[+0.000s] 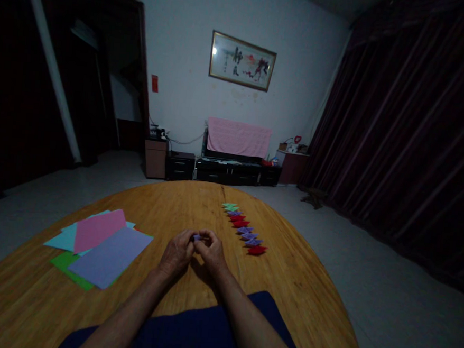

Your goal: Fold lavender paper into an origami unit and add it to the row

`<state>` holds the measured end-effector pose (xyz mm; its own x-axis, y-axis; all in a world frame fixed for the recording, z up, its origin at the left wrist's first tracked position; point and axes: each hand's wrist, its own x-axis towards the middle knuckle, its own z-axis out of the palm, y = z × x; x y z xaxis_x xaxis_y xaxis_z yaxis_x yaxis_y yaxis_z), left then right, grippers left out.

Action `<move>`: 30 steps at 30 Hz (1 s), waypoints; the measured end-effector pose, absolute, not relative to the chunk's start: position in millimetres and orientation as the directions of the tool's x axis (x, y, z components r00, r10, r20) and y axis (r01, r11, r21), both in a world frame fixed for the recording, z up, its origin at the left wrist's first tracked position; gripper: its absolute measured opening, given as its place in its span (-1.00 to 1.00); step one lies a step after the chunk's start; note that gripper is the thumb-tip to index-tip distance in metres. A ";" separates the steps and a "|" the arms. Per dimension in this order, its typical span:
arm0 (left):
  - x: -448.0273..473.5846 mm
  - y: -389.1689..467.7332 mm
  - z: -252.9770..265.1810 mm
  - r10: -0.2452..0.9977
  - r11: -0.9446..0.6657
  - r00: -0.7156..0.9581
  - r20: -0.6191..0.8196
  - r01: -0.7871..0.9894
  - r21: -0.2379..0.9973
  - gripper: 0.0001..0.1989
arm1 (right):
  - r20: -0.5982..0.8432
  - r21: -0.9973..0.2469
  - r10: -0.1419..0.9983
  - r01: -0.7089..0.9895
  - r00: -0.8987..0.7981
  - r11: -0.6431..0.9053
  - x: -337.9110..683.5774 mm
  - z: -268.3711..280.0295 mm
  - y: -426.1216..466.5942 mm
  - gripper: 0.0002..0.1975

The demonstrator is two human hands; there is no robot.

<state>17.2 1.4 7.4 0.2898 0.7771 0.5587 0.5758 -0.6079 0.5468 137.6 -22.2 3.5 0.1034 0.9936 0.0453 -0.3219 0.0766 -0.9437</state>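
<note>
Between my fingertips is a small folded piece of purple paper [197, 237], mostly covered by the fingers. My left hand [178, 252] pinches it from one side, while my right hand [211, 251] grips it from the other with thumb and forefinger. Both hands are held over the middle of the round wooden table [287, 289]. To the right of them runs a slanting row of several small folded paper shapes; a red folded paper shape [257, 250] is at the near end and a green folded paper shape [229, 206] at the far end.
Left on the table lie loose paper sheets: a purple sheet [110, 258], a pink sheet [99, 231], a light blue sheet [62, 240] and a green sheet [72, 271], overlapping. Beyond the table stands a low black cabinet [232, 172] with a pink cloth [238, 137] above it.
</note>
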 end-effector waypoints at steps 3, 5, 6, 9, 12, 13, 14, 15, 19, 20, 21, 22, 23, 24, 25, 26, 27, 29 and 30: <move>15.4 2.4 7.3 0.767 -0.627 0.302 0.566 0.542 0.560 -0.71 | 0.089 -0.967 0.990 -0.228 0.111 0.113 140.5 5.9 -21.6 -0.65; 14.2 3.1 7.6 0.759 -0.640 0.309 0.573 0.519 0.567 -0.69 | 0.125 -0.970 0.987 -0.196 0.105 0.144 143.0 5.2 -19.0 -0.65; 13.7 3.3 7.5 0.759 -0.640 0.308 0.574 0.514 0.570 -0.67 | 0.139 -0.970 0.985 -0.189 0.099 0.156 143.9 4.4 -17.6 -0.66; 12.8 3.1 7.1 0.786 -0.606 0.279 0.552 0.528 0.595 -0.65 | 0.174 -0.965 0.981 -0.182 0.087 0.187 145.1 2.6 -15.2 -0.66; 12.5 0.9 8.7 0.823 -0.554 0.244 0.512 0.541 0.633 -0.67 | 0.184 -0.960 0.980 -0.199 0.078 0.196 144.9 3.4 -15.7 -0.66; 12.4 0.0 9.7 0.831 -0.543 0.235 0.504 0.539 0.644 -0.67 | 0.179 -0.959 0.981 -0.208 0.074 0.191 144.9 3.9 -16.0 -0.66; 12.3 -0.7 10.7 0.837 -0.534 0.225 0.498 0.535 0.655 -0.68 | 0.172 -0.958 0.983 -0.219 0.068 0.183 144.8 4.3 -16.1 -0.65; 12.1 -1.0 11.5 0.843 -0.523 0.211 0.494 0.531 0.666 -0.70 | 0.165 -0.956 0.984 -0.235 0.066 0.176 144.7 4.6 -15.9 -0.64; 11.0 1.2 10.4 0.848 -0.499 0.148 0.509 0.544 0.674 -0.79 | 0.077 -0.943 0.993 -0.316 0.090 0.102 141.9 5.1 -15.1 -0.61; 10.5 2.3 9.2 0.839 -0.506 0.141 0.525 0.557 0.659 -0.79 | 0.054 -0.942 0.995 -0.327 0.083 0.078 140.4 5.7 -15.7 -0.62; 10.0 3.4 7.9 0.825 -0.519 0.139 0.548 0.571 0.637 -0.79 | 0.039 -0.941 0.997 -0.335 0.063 0.058 138.7 6.6 -16.8 -0.63; 9.5 4.2 6.8 0.808 -0.535 0.142 0.572 0.584 0.611 -0.78 | 0.034 -0.938 0.999 -0.345 0.035 0.043 136.8 7.9 -18.4 -0.65; 9.0 4.8 5.8 0.790 -0.551 0.147 0.595 0.596 0.584 -0.77 | 0.038 -0.931 0.999 -0.363 -0.004 0.034 134.9 9.3 -20.2 -0.66; 8.5 5.0 5.2 0.773 -0.567 0.155 0.616 0.606 0.558 -0.76 | 0.042 -0.919 0.999 -0.394 -0.025 0.029 133.0 10.8 -22.1 -0.66; 8.2 4.8 4.8 0.758 -0.580 0.166 0.631 0.615 0.535 -0.76 | 0.042 -0.903 0.998 -0.430 -0.043 0.020 131.2 12.1 -23.9 -0.66; 8.0 4.4 4.7 0.747 -0.590 0.178 0.641 0.623 0.514 -0.76 | 0.036 -0.884 0.997 -0.467 -0.062 0.003 129.7 13.0 -25.4 -0.66; 8.0 3.8 4.8 0.740 -0.596 0.191 0.645 0.630 0.498 -0.77 | 0.029 -0.863 0.996 -0.505 -0.078 -0.014 128.4 13.6 -26.5 -0.65; 8.4 2.6 4.9 0.735 -0.602 0.210 0.645 0.639 0.479 -0.77 | 0.028 -0.823 0.993 -0.567 -0.114 -0.042 126.8 13.9 -27.6 -0.67; 8.9 2.2 4.8 0.735 -0.603 0.212 0.644 0.638 0.479 -0.77 | 0.036 -0.808 0.992 -0.587 -0.122 -0.043 126.5 14.1 -27.8 -0.68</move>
<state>8.9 2.2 4.8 0.2119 0.7352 0.6438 0.6382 -0.6030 0.4786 126.5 -27.8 14.1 -0.1218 0.9919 0.0361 -0.5872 -0.0427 -0.8083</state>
